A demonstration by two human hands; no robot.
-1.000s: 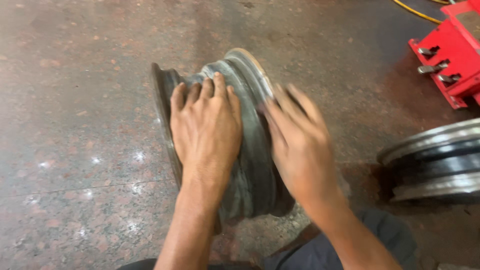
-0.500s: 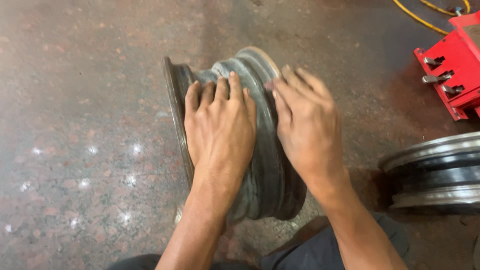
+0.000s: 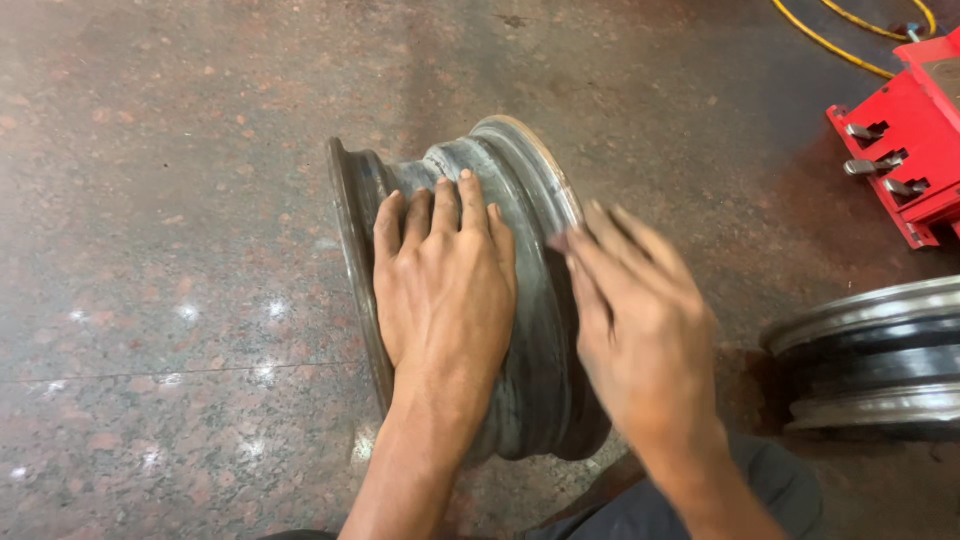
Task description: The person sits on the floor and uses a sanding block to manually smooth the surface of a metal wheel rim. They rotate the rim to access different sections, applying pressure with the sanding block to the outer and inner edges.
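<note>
Both hands (image 3: 445,285) (image 3: 640,335) flat on grey wheel rim (image 3: 535,300)

Left hand (image 3: 445,285) lies flat on an upright wheel rim (image 3: 530,330), right hand (image 3: 645,340) against its right edge

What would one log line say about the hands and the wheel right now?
left hand: flat on rim barrel | right hand: on rim's right edge, blurred | rim: on edge on floor | second rim: at right

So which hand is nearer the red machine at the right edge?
Right. The right hand is over the wheel rim's right edge, on the side toward the red machine; the left hand lies flat on the rim's middle, farther away.
</note>
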